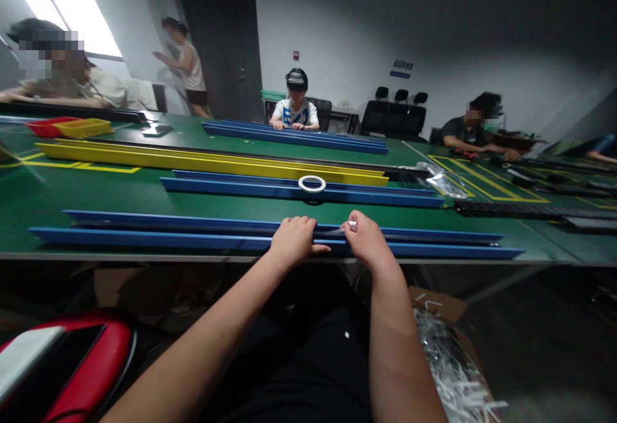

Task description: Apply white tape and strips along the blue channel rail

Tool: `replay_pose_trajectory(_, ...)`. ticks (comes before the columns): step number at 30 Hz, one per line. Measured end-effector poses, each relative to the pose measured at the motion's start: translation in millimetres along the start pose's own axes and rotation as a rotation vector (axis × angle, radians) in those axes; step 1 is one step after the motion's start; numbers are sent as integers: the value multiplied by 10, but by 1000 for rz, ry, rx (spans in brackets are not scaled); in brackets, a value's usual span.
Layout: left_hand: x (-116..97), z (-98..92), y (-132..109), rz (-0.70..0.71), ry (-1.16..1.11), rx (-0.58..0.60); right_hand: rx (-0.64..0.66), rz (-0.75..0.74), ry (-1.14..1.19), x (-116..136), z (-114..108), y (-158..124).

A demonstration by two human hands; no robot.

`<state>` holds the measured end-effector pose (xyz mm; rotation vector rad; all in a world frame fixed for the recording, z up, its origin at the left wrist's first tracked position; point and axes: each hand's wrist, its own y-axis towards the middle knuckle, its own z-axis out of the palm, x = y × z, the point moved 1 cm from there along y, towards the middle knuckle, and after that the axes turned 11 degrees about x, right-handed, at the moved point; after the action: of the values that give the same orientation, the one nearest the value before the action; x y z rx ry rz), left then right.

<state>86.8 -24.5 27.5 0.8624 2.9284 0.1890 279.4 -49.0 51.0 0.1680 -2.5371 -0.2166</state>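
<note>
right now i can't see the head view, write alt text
A person's left hand rests on a long blue channel on a green table; the right hand pinches a small white item. Beyond lie a white ring and yellow channel.

The left forearm (207,336) is angled between one and two o'clock, the left hand (295,240) turned back-up, thumb extended toward three; the right hand (365,240) is curled into a pinch toward eleven.

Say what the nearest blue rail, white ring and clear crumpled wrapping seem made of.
Nearest blue rail: perhaps coated metal or plastic, satin; even colour, thin walls.
White ring: plastic or paper, unclear which; matte, no glare.
Clear crumpled wrapping: likely glossy plastic film; see-through, bright creases.
</note>
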Motion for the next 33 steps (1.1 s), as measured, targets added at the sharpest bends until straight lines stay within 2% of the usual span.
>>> replay_pose_trajectory(5,203,5,-94,-1,4,-14,81,-47,82,-7,-31,-10)
replay_pose_trajectory(9,458,-29,-260,-30,-2,12,67,-95,52,58,-45,-4)
replay_pose_trajectory(14,969,-100,-469,-57,-19,62,166,-62,-84,89,-59,-36)
replay_pose_trajectory(17,1309,-144,-529,-92,-50,140,228,-42,-132,73,-66,-61)
replay_pose_trajectory(20,1491,-176,-540,-105,-82,191,209,-48,-157,54,-49,-68)
replay_pose_trajectory(22,1484,-183,-532,-116,-79,203,186,-67,-159,41,-19,-66)
replay_pose_trajectory(25,1304,-169,-497,-124,-46,197,198,-82,-100,16,30,-56)
replay_pose_trajectory(33,349,-72,-172,32,-61,80,154,-97,-49,59,-26,-30)
